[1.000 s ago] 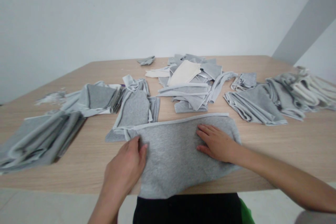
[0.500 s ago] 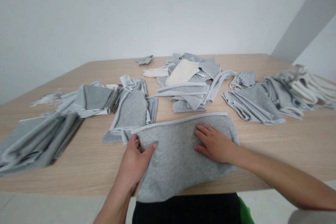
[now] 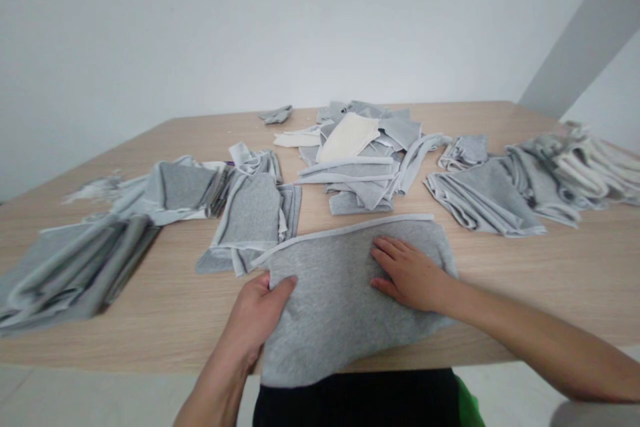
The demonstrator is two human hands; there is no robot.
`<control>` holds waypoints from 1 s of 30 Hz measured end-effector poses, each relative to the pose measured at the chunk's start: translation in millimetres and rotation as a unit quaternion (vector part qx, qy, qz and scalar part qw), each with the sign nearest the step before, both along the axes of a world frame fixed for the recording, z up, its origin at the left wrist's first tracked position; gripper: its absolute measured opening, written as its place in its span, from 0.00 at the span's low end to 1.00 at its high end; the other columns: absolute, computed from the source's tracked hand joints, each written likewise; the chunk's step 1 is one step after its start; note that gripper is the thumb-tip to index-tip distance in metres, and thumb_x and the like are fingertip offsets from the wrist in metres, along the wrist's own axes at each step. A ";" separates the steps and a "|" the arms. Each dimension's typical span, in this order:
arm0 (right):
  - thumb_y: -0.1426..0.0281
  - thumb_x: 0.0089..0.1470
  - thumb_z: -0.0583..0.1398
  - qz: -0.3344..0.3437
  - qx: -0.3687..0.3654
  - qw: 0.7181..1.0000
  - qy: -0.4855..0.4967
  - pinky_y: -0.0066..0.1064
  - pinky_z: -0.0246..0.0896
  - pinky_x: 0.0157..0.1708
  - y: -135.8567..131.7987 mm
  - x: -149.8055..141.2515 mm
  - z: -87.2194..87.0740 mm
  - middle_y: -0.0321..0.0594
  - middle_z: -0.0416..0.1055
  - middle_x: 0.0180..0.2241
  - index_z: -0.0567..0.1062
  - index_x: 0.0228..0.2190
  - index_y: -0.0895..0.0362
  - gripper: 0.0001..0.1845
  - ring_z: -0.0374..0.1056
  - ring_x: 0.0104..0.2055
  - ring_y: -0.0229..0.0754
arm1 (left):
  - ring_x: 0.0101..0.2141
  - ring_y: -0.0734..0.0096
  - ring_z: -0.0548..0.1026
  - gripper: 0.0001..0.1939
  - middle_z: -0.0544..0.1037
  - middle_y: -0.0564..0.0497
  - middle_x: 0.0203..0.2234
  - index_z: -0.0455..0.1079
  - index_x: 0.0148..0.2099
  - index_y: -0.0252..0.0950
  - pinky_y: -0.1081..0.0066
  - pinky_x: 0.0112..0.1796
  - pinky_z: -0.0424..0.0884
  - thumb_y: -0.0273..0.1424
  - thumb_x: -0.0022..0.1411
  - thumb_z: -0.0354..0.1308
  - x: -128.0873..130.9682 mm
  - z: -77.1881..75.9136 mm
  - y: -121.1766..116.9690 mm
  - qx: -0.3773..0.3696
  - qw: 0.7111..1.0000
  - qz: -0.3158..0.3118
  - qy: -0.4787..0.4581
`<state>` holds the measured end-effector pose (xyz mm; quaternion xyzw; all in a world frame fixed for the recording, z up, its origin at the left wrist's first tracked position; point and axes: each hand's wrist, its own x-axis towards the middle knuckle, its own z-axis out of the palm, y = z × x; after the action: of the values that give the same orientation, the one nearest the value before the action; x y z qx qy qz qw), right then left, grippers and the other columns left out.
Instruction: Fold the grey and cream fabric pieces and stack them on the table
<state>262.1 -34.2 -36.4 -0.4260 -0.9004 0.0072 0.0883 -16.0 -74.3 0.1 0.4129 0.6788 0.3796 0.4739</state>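
Note:
A grey fabric piece (image 3: 340, 300) with a pale strip along its far edge lies at the front of the table, its lower left corner hanging past the edge. My left hand (image 3: 263, 303) pinches its left side, thumb on top and fingers hidden underneath. Flat on the right part of the cloth rests my right hand (image 3: 407, 273), fingers stretched out and holding nothing. Just beyond the left hand, a stack of grey cut pieces (image 3: 253, 210) touches or nearly touches the cloth's upper left corner.
Folded grey fabric (image 3: 80, 273) lies at the left. Behind it are more grey pieces (image 3: 183, 187) and white scraps (image 3: 95, 188). A mixed grey and cream pile (image 3: 360, 153) sits at the back middle. Folded grey cloths (image 3: 485, 197) and a cream-grey heap (image 3: 585, 163) occupy the right.
My left hand has shifted slightly right, its thumb moving onto the cloth and its fingers slipping under the left edge. The right hand stays in place on the fabric.

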 end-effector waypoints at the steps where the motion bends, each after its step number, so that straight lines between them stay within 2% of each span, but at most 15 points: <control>1: 0.58 0.59 0.56 -0.001 0.001 1.000 -0.001 0.47 0.55 0.60 -0.2 -0.1 0.8 0.57 0.62 0.59 0.69 0.55 0.66 0.29 0.59 0.61 0.58 | 0.24 0.60 0.78 0.13 0.80 0.49 0.23 0.74 0.37 0.34 0.67 0.25 0.72 0.37 0.51 0.61 0.8 1.0 -0.4 -0.007 1.000 0.003 -0.018; 5: 0.58 0.60 0.56 -0.002 0.003 1.000 -0.004 0.47 0.55 0.60 -1.3 -0.3 3.3 0.57 0.63 0.59 0.69 0.54 0.65 0.28 0.59 0.61 0.58 | 0.24 0.62 0.78 0.11 0.80 0.51 0.23 0.73 0.38 0.34 0.70 0.24 0.70 0.33 0.53 0.59 3.7 2.1 -1.4 -0.015 0.998 0.029 -0.047; 8: 0.58 0.59 0.57 -0.004 0.001 1.000 -0.001 0.47 0.55 0.60 -3.0 -0.1 2.8 0.57 0.62 0.60 0.69 0.54 0.65 0.29 0.58 0.61 0.58 | 0.24 0.62 0.77 0.11 0.80 0.50 0.23 0.73 0.39 0.34 0.69 0.25 0.70 0.34 0.53 0.59 5.6 -1.3 0.0 -0.001 0.998 0.034 -0.048; 13: 0.59 0.59 0.57 0.004 0.008 1.000 0.018 0.54 0.52 0.60 -8.3 -0.2 4.5 0.59 0.57 0.62 0.68 0.54 0.65 0.28 0.59 0.61 0.58 | 0.32 0.62 0.79 0.15 0.81 0.49 0.31 0.72 0.41 0.34 0.69 0.33 0.72 0.39 0.55 0.61 9.3 -5.9 4.3 0.066 0.997 0.044 -0.008; 15: 0.59 0.61 0.55 0.036 -0.001 0.999 0.037 0.56 0.48 0.62 -11.4 -0.9 9.1 0.57 0.62 0.60 0.67 0.55 0.64 0.27 0.61 0.60 0.55 | 0.37 0.60 0.78 0.16 0.81 0.49 0.35 0.73 0.43 0.34 0.67 0.38 0.72 0.40 0.56 0.60 14.8 -3.2 3.9 0.118 0.992 0.020 0.026; 17: 0.59 0.61 0.55 0.072 -0.025 0.994 0.072 0.55 0.45 0.63 -15.8 -2.2 16.7 0.54 0.67 0.56 0.66 0.56 0.63 0.27 0.64 0.58 0.53 | 0.40 0.59 0.78 0.17 0.81 0.48 0.39 0.73 0.45 0.34 0.65 0.43 0.71 0.41 0.59 0.58 24.2 2.1 2.5 0.161 0.985 -0.033 0.048; 20: 0.55 0.59 0.57 0.093 -0.092 0.982 0.140 0.48 0.54 0.61 -25.9 -5.1 33.0 0.54 0.71 0.51 0.67 0.56 0.63 0.31 0.67 0.55 0.52 | 0.46 0.59 0.76 0.17 0.79 0.47 0.44 0.72 0.49 0.36 0.62 0.48 0.69 0.39 0.63 0.53 43.0 11.6 1.1 0.179 0.974 -0.127 0.055; 22: 0.52 0.57 0.58 0.083 -0.161 0.968 0.175 0.44 0.61 0.56 -34.4 -7.7 44.8 0.54 0.71 0.52 0.66 0.56 0.63 0.34 0.67 0.54 0.53 | 0.49 0.60 0.74 0.16 0.79 0.48 0.45 0.72 0.50 0.37 0.61 0.51 0.67 0.37 0.64 0.52 55.6 16.6 1.1 0.193 0.966 -0.157 0.074; 25: 0.50 0.51 0.62 0.067 -0.259 0.937 0.226 0.42 0.66 0.52 -45.5 -11.8 55.6 0.49 0.71 0.53 0.66 0.57 0.58 0.38 0.69 0.53 0.52 | 0.50 0.61 0.73 0.15 0.78 0.49 0.47 0.71 0.50 0.39 0.60 0.54 0.64 0.35 0.63 0.53 70.6 20.0 0.0 0.213 0.954 -0.173 0.119; 27: 0.49 0.48 0.64 0.034 -0.284 0.921 0.263 0.43 0.67 0.50 -50.3 -14.3 54.5 0.47 0.71 0.53 0.66 0.57 0.55 0.40 0.69 0.52 0.53 | 0.52 0.61 0.71 0.16 0.76 0.50 0.49 0.68 0.53 0.41 0.60 0.55 0.62 0.33 0.62 0.54 77.5 20.2 -2.7 0.218 0.949 -0.183 0.136; 30: 0.50 0.43 0.67 -0.031 -0.285 0.914 0.286 0.49 0.64 0.52 -53.7 -16.7 44.1 0.52 0.67 0.56 0.62 0.59 0.57 0.47 0.67 0.55 0.58 | 0.52 0.62 0.70 0.18 0.74 0.49 0.49 0.65 0.54 0.41 0.60 0.53 0.63 0.33 0.61 0.56 83.8 20.3 -10.3 0.207 0.947 -0.204 0.140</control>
<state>245.4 -88.0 7.7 -0.4406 -0.7826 0.3825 0.2171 67.8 -84.6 20.5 0.6805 0.5463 0.3452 0.3455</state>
